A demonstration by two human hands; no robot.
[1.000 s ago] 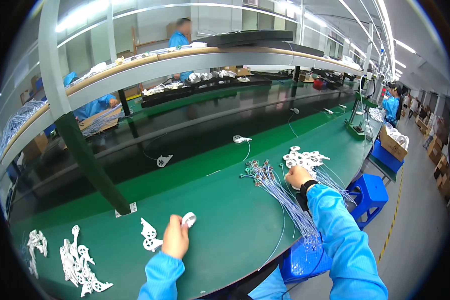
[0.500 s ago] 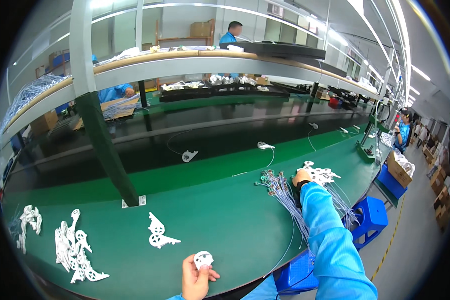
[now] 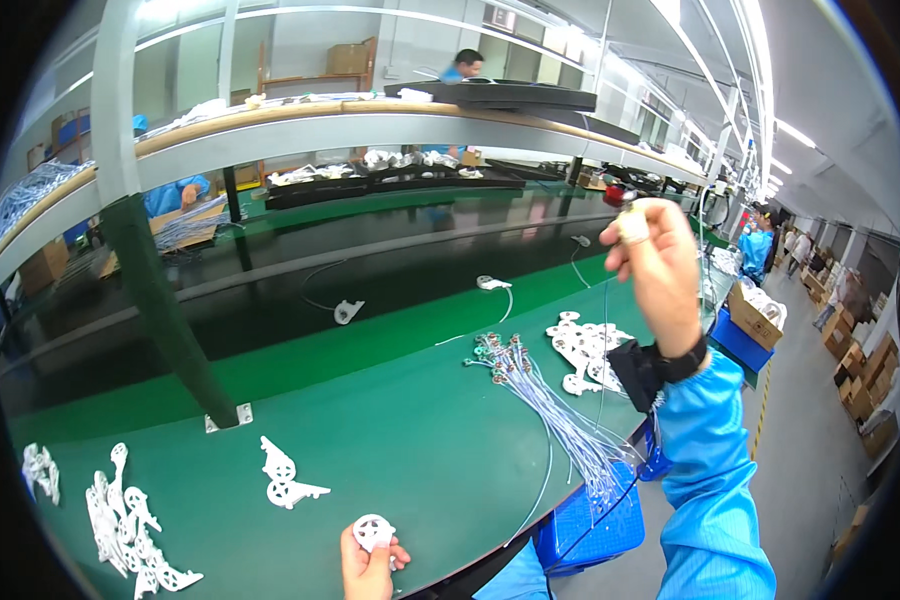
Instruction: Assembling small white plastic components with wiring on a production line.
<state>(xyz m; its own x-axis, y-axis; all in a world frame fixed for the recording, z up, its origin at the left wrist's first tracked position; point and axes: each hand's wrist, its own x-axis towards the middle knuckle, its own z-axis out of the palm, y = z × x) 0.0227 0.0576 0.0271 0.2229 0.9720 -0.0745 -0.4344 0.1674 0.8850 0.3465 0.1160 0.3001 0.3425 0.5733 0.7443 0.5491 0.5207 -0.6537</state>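
Near the front edge of the bench, my left hand (image 3: pixel 370 566) grips a white plastic housing (image 3: pixel 373 531) with a round, cut-out head, thumb on its face. My right hand (image 3: pixel 660 262) is raised high on the right, its fingers closed round a small pale yellowish piece (image 3: pixel 631 226) too blurred to name. A thin cable (image 3: pixel 604 345) hangs below that hand. Under the right forearm lie a bundle of bluish cables (image 3: pixel 553 415) with small round ends and a pile of white housings (image 3: pixel 583 345). Two white housings (image 3: pixel 288 480) rest left of my left hand.
More white housings (image 3: pixel 125 520) are heaped at the left. A dark belt (image 3: pixel 410 260) behind the green bench (image 3: pixel 360 425) carries housings with cables. A green post (image 3: pixel 175 315) rises at left. Blue stools (image 3: pixel 592 525) stand by the edge; a co-worker (image 3: pixel 463 66) is across.
My right hand has risen from the cables and white pile, now with a small piece in its fingers. The left hand still holds its housing. The whole view has shifted to the right.
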